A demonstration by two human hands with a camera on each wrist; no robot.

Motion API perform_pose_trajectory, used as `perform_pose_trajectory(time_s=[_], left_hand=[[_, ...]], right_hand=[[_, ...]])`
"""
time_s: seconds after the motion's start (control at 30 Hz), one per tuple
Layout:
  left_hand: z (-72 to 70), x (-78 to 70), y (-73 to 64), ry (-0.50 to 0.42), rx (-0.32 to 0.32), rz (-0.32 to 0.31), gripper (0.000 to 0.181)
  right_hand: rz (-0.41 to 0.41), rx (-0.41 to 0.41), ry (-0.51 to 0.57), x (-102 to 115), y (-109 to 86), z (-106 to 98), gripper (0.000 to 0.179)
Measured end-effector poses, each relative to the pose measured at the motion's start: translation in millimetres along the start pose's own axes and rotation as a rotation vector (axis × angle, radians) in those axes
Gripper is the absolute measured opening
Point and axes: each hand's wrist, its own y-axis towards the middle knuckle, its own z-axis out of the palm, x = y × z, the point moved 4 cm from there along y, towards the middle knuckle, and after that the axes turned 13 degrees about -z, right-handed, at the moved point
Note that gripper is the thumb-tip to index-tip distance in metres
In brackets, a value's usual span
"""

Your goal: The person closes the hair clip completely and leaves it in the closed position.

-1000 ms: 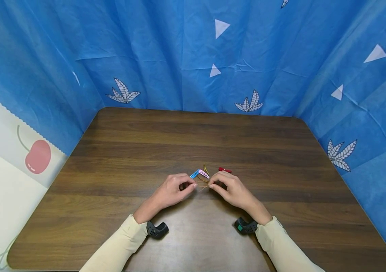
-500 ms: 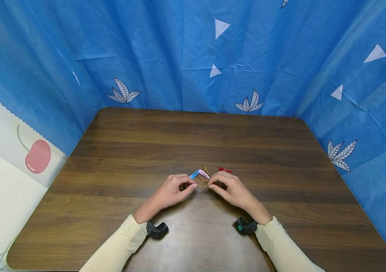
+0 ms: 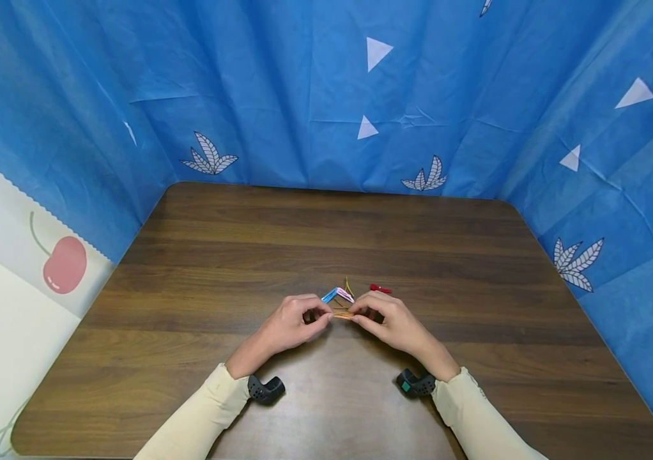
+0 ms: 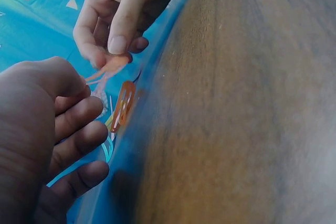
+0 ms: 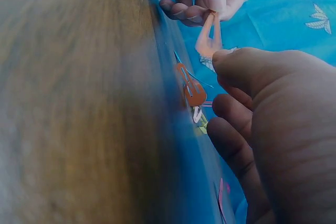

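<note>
An orange snap hair clip (image 3: 342, 315) is stretched between my two hands, low over the table. My left hand (image 3: 296, 322) pinches one end between thumb and forefinger, its other fingers loosely bent in the left wrist view. The opposite, wider end of the clip (image 5: 206, 43) is pinched by my right hand (image 3: 391, 321). Just beyond them lies a second orange snap clip (image 4: 124, 103). Behind the fingertips a blue clip (image 3: 329, 295) and a pink clip (image 3: 345, 294) meet at an angle. The fingertips hide the ends of the held clip.
A yellow clip (image 3: 349, 286) lies past the pink one, and a red clip (image 3: 380, 288) is beyond my right hand. The brown wooden table (image 3: 326, 236) ends at a blue curtain (image 3: 280, 83) at the back and sides.
The held clip's thin, spread strips now show as a broader, flatter orange bar. My right fingertips have turned slightly with it; my left hand stays in place.
</note>
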Motion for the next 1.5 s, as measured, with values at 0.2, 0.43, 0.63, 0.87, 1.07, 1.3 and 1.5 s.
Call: perform_pose_trajectory(time_s=[0.2,0.43,0.63,0.87,1.07,1.3,1.5], left_hand=[[-0.1,0.8,0.5,0.003,-0.005,0.002,0.006],[-1.2,0.0,1.7,0.005,-0.030,0.013,0.005],[-2.6,0.3,1.1,-0.001,-0.041,0.016,0.006],[-2.7,-2.2,0.3,-0.019,-0.010,0.041,0.005],[-2.0,-2.1,0.4,-0.034,0.014,0.028,0.004],[-0.8,-1.4,0.8,-0.022,0.005,-0.007,0.014],[-0.5,-2.1,0.1,-0.012,0.031,0.005,0.023]], right_hand=[[0.044,0.013,0.008,0.1,-0.2,-0.6,0.012],[0.112,0.070,0.063,0.2,-1.7,0.8,0.014],[0.128,0.089,0.083,0.8,-1.6,3.5,0.016],[0.118,0.064,0.071,3.0,0.5,4.2,0.009],[0.144,0.031,0.062,2.8,1.0,2.2,0.008],[0.147,-0.003,0.062,2.0,0.4,1.3,0.009],[0.130,-0.013,0.055,2.3,1.6,0.8,0.009]])
